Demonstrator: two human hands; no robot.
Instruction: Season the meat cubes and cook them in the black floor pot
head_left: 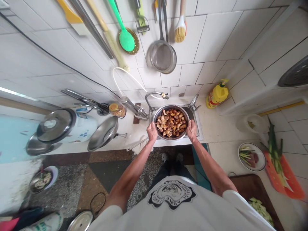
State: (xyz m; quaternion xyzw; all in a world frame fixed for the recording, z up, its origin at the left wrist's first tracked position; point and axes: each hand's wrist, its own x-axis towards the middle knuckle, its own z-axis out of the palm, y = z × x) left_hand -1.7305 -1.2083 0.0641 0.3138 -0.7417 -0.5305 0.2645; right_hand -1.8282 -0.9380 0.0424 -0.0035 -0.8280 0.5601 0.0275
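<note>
Currently left hand (152,131) and right hand (192,130) grasping opposite rims of steel bowl (171,108) of browned meat chunks (171,122), over sink (197,123), faucet (154,95) at far left.

- The sink (196,120) is mostly hidden beneath the metal bowl (171,109).
- Right of the sink, the cutting board (255,189) (wooden) is cut off by the bottom edge.

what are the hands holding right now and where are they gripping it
Both hands hold a metal bowl of browned meat pieces over the sink: the left hand grips its left rim, the right hand its right rim.
</note>
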